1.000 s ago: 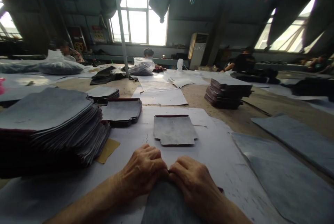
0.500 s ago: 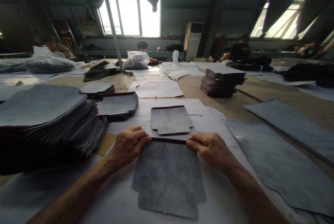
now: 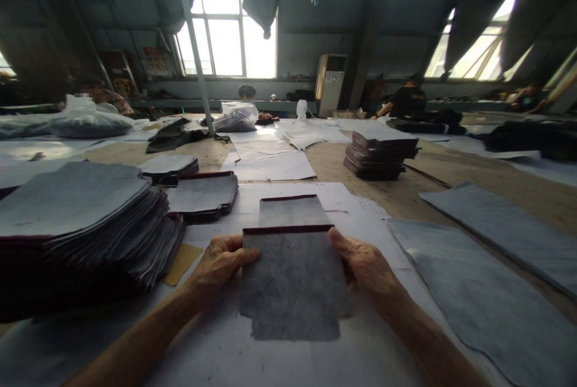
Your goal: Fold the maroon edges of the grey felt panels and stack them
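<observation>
A grey cut piece (image 3: 291, 282) with a dark red folded top edge is lifted a little off the white paper (image 3: 216, 345). My left hand (image 3: 219, 264) grips its left side with the thumb on top. On the right side, my right hand (image 3: 367, 264) grips it the same way. Just beyond it lies a second grey piece (image 3: 293, 210) with a red top edge, partly covered by the held one.
A tall stack of grey pieces (image 3: 76, 219) stands at my left, with smaller stacks (image 3: 202, 191) behind it. Large grey sheets (image 3: 478, 291) lie at the right. Another stack (image 3: 381, 152) sits farther back. People sit at the far end of the table.
My hands moved apart along the folded top edge, then took the piece by its sides and carried it forward over the piece lying ahead.
</observation>
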`<state>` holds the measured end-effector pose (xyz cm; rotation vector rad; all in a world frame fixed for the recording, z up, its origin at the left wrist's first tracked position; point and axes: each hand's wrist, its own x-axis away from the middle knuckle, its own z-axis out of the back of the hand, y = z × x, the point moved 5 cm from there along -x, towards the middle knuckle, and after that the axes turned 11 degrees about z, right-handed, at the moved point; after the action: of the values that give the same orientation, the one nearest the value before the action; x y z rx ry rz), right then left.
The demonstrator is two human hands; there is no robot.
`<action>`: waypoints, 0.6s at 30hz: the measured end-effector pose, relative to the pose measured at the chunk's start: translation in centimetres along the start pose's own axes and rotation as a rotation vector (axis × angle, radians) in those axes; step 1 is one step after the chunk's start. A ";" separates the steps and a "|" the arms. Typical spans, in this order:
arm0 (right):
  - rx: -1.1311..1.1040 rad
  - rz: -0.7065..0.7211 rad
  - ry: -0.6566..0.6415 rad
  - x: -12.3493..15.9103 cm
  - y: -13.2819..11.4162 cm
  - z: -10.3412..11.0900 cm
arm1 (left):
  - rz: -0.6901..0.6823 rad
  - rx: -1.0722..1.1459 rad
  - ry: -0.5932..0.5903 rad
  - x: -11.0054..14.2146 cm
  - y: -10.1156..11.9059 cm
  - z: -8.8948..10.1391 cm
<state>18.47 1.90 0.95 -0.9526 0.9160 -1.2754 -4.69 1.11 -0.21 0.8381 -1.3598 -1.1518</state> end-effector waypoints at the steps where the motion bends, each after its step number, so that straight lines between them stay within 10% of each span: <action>1: -0.035 -0.018 -0.039 0.1 0.1 -0.3 | -0.001 0.030 0.017 -0.1 -0.1 0.0; 6: -0.153 -0.045 -0.134 -0.1 1.0 -1.4 | -0.035 0.080 0.092 -0.7 -0.1 0.2; 18: -0.048 0.024 0.125 -1.7 0.7 0.2 | -0.021 -0.015 0.233 -0.8 2.1 0.2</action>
<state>18.78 3.63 0.45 -0.9045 1.0558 -1.3091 -4.50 2.48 1.56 0.9458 -1.1517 -1.0438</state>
